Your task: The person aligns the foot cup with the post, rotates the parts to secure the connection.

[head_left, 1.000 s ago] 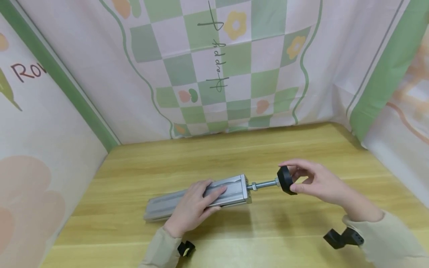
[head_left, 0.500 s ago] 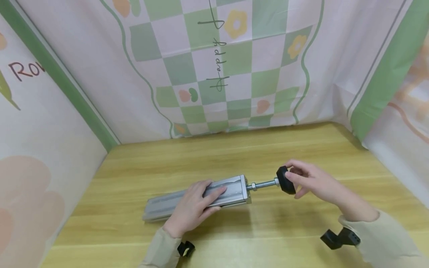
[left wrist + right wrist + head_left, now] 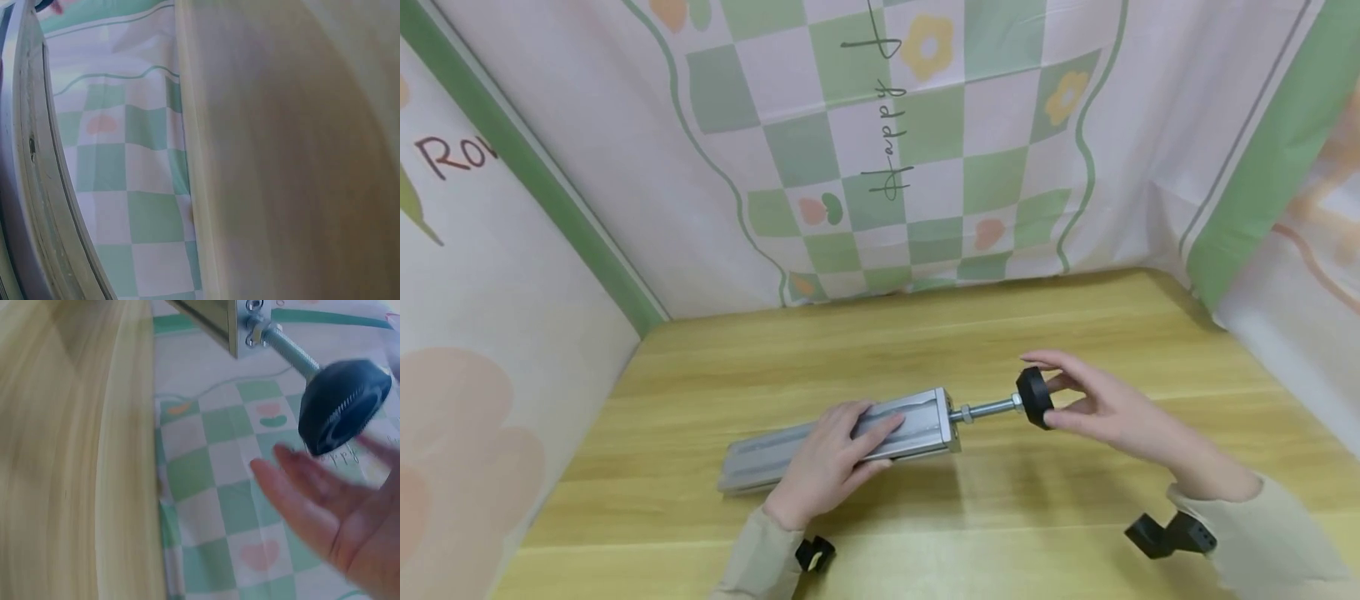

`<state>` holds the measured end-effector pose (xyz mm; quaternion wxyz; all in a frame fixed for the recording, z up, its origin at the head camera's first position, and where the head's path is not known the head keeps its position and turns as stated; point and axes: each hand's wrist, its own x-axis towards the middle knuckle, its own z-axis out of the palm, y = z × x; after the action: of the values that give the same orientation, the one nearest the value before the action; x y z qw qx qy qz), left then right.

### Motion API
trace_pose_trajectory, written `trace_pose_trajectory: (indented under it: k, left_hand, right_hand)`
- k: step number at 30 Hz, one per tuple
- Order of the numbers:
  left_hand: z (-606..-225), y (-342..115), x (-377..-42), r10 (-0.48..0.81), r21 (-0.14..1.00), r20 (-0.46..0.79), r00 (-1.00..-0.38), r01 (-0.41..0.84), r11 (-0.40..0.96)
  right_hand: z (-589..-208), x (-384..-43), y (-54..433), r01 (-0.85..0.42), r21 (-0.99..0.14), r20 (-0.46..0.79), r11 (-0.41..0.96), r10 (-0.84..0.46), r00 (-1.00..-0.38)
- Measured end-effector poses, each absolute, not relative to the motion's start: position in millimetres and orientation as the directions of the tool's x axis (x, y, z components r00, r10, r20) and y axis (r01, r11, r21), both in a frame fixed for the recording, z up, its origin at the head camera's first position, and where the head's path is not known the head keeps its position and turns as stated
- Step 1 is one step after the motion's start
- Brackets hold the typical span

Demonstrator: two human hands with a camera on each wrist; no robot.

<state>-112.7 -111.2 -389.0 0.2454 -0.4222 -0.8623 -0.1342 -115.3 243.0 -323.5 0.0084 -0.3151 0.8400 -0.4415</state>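
A silver aluminium profile (image 3: 917, 421) lies at a slant in the head view. From its right end a threaded rod (image 3: 996, 408) with nuts sticks out, tipped by a round black levelling foot (image 3: 1034, 398). My left hand (image 3: 827, 462) holds the profile, its fingers over the top and its thumb along the near side. Beside the foot is my right hand (image 3: 1101, 404), fingers spread around the rim. In the right wrist view the right hand (image 3: 350, 519) looks open, most fingertips apart from the foot (image 3: 344, 403). The left wrist view shows only the profile's side (image 3: 50, 187).
The wooden table (image 3: 760, 358) runs back to a hanging cloth (image 3: 925, 167) with green checks. Cloth also hangs at the left and right sides. Black camera mounts sit at the left wrist (image 3: 815, 554) and right wrist (image 3: 1172, 533).
My right thumb lay across the foot's face half a second ago; now the hand has turned back, with thumb low and fingers high. The left hand has stayed on the profile.
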Motion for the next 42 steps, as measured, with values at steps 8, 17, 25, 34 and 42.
trace_pose_trajectory:
  k: [8,17,25,34,42]
  left_hand:
    - [-388,-113,-113,0.657,0.012,0.557,-0.507,0.796,0.605]
    - [-391,-113,-112,0.665,-0.009,0.552,-0.503,0.794,0.608]
    - [-388,-111,-111,0.662,0.015,0.538,-0.522,0.791,0.612]
    - [-388,-109,-112,0.670,0.006,0.533,-0.517,0.794,0.608]
    - [-391,-109,-112,0.673,-0.007,0.550,-0.495,0.803,0.596]
  right_hand:
    - [-328,-115,249,-0.765,-0.529,0.493,0.366,-0.602,-0.629]
    - [-328,-117,249,-0.673,-0.658,0.430,0.338,-0.566,-0.704]
    - [-326,-116,247,-0.472,-0.723,0.252,0.504,-0.444,-0.860]
    - [-320,-115,241,-0.398,-0.740,0.148,0.543,-0.446,-0.883]
    - [-318,-114,240,-0.371,-0.754,0.107,0.543,-0.455,-0.884]
